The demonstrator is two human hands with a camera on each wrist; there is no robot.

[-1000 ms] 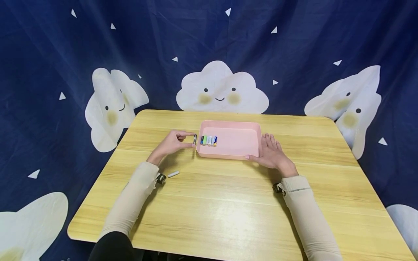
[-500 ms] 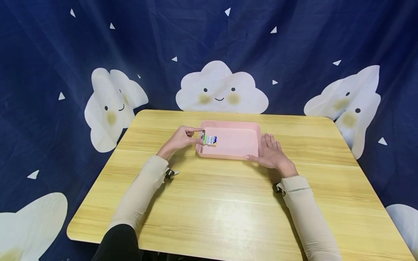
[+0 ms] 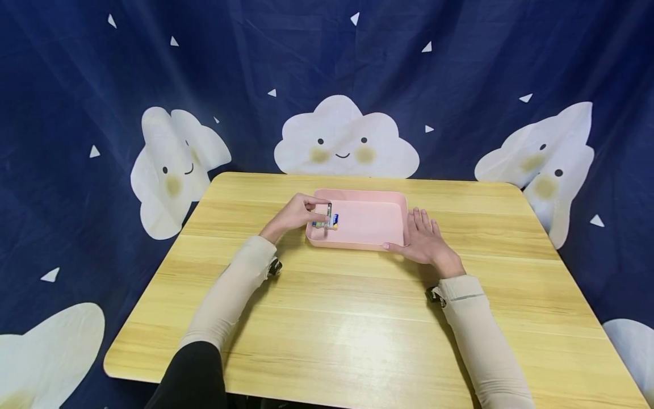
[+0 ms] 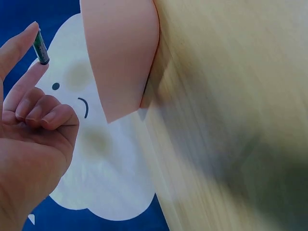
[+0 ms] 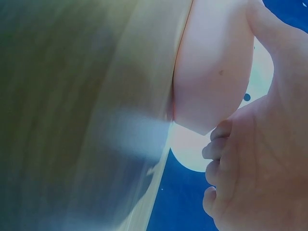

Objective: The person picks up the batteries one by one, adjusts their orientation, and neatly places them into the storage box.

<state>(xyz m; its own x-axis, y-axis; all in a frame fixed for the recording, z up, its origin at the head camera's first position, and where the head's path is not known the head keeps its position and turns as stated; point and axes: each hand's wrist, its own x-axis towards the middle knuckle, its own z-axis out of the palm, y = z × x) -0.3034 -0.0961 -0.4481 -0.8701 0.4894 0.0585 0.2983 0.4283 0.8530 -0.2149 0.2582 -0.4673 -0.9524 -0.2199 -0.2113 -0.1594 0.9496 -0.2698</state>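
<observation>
My left hand (image 3: 296, 215) pinches a small dark green battery (image 4: 41, 46) end to end between thumb and index finger. It holds this battery above the left part of a shallow pink tray (image 3: 373, 196). Several more batteries lie in a row in the tray beneath; a blue one (image 3: 335, 220) shows at the row's right end, the others partly hidden by my thumb and the held battery. At the tray's right end, my right hand (image 3: 428, 243) rests against the wall with straight fingers, its thumb along the front corner.
The tray stands on a wooden table (image 3: 327, 318), toward its far edge. Behind the table hangs a dark blue curtain (image 3: 245, 57) with white clouds. A black wrist strap piece (image 3: 275, 267) sits under the left sleeve.
My left hand has carried the battery rightward from outside the tray's left wall to above the row. A small white cylinder on the table is now hidden by the left arm. My right hand stays put.
</observation>
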